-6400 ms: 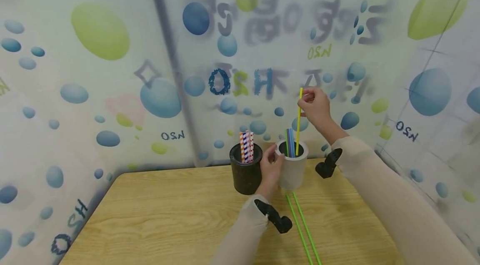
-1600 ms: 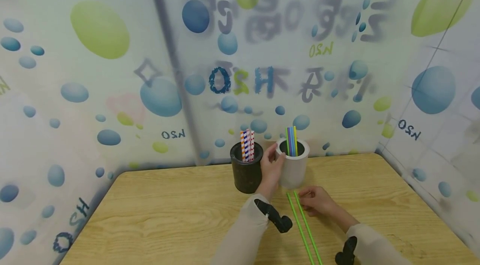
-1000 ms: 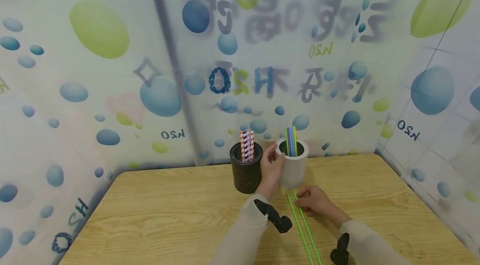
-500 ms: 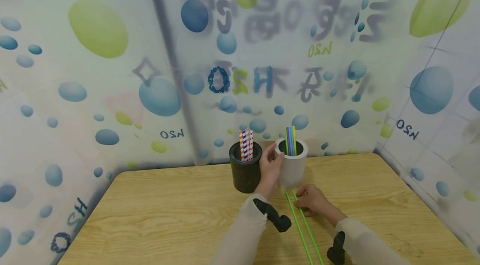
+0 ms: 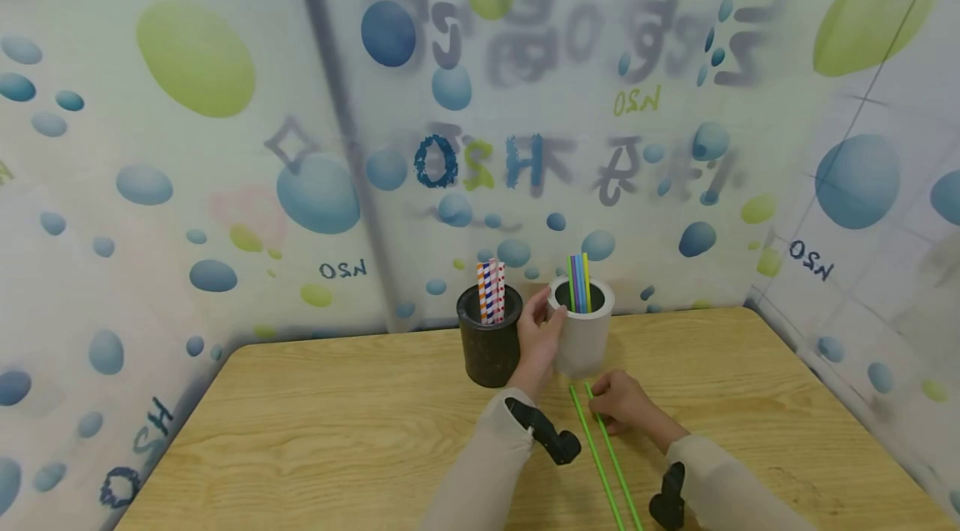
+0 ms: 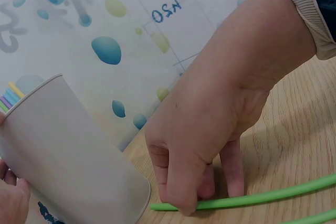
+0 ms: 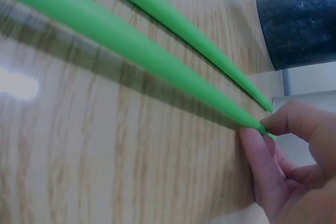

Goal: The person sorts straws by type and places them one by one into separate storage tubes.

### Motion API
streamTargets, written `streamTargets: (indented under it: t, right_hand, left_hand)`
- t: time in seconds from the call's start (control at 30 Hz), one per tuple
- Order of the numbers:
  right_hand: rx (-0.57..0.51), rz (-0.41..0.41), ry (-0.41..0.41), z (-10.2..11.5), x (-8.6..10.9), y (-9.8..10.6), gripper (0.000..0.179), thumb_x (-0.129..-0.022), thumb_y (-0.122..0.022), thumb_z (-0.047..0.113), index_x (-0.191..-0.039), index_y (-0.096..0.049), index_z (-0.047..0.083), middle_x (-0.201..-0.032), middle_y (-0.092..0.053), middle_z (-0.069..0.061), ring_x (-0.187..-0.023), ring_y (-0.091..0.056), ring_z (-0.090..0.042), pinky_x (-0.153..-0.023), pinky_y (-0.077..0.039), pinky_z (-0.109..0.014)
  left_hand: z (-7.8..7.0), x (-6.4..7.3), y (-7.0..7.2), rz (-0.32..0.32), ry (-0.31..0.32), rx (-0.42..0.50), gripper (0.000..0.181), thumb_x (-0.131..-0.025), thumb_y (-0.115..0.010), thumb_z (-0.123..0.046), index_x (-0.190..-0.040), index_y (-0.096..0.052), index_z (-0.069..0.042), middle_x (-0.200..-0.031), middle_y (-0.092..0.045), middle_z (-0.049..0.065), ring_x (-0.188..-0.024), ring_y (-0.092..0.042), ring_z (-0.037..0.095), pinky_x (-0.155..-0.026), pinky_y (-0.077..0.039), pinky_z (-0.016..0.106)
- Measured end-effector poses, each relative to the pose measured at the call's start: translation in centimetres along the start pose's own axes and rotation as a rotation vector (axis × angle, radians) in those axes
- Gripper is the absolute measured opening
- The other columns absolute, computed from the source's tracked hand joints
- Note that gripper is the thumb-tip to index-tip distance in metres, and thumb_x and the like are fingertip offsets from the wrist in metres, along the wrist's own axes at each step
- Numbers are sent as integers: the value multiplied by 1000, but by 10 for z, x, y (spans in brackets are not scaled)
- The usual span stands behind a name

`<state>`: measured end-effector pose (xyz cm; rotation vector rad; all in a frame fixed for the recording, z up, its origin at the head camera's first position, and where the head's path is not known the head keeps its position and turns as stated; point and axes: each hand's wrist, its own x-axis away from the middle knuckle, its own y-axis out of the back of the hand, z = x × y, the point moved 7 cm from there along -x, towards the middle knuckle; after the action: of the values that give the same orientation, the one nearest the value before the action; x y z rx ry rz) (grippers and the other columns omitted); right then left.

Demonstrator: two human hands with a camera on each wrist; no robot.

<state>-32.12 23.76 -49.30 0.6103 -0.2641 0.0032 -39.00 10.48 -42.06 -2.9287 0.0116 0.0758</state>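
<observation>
My left hand (image 5: 540, 343) holds the left side of a whitish cup (image 5: 585, 348), its thumb at the front near the rim. Several plain-coloured straws (image 5: 581, 283) in green, purple, blue and yellow stand in that cup. Below it, two long green straws lie side by side on the table. My right hand (image 5: 624, 399) pinches the far end of the right-hand green straw (image 5: 618, 468) between thumb and finger; the right wrist view shows this straw (image 7: 157, 66) close up. The other green straw (image 5: 596, 452) lies just to the left, untouched.
A black cup (image 5: 489, 354) with several patterned paper straws (image 5: 492, 291) stands just left of my left hand. Both cups are near the back edge of the wooden table (image 5: 337, 423), before a printed curtain (image 5: 225, 264).
Earlier my right hand held a yellow straw above the whitish cup; that straw now stands in it. The right hand has come down to the right-hand green straw's end. My left hand stays put.
</observation>
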Motion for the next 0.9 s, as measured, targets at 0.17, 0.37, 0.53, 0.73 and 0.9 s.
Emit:
streamTargets:
  t: [0.17, 0.37, 0.53, 0.73, 0.9]
  right_hand:
    - [-20, 3, 5, -2, 0, 1, 24, -76, -61, 1, -97, -57, -9, -75, -53, -9, -55, -54, -17, -45, -51, -29]
    - [-94, 34, -24, -6, 0, 3, 29, -78, -58, 2, -104, -55, -10, -77, -54, -9, -60, -55, -17, -48, -52, -30]
    - [-166, 61, -56, -9, -2, 6, 36, -80, -57, 5, -112, -53, -11, -83, -54, -9, -69, -55, -18, -54, -54, -32]
    - [-264, 87, -30, -7, -4, 10, 46, -80, -55, 7, -120, -47, -15, -93, -58, -12, -80, -58, -20, -58, -55, -36]
    - [-295, 64, -32, -6, -3, 17, 48, -79, -53, 6, -122, -45, -15, -93, -56, -12, -79, -56, -20, -57, -54, -35]
  left_hand:
    - [0, 0, 0, 3, -4, 4, 37, -88, -58, -7, -125, -53, -8, -131, -48, 11, -122, -41, 27, -103, -32, 40]
    - [0, 0, 0, -2, -6, 5, 37, -88, -58, -7, -125, -53, -7, -130, -48, 11, -122, -41, 28, -104, -31, 41]
    - [-1, 0, 0, -2, 2, 6, 38, -88, -58, -7, -125, -53, -8, -131, -48, 11, -122, -41, 27, -104, -31, 40]
    - [-2, -1, 2, -20, -19, 10, 38, -87, -59, -6, -125, -54, -6, -129, -49, 11, -120, -42, 28, -102, -33, 40]
    - [-2, 0, 1, -16, -35, 9, 38, -86, -60, -5, -123, -55, -4, -127, -50, 13, -119, -43, 28, -102, -33, 40]
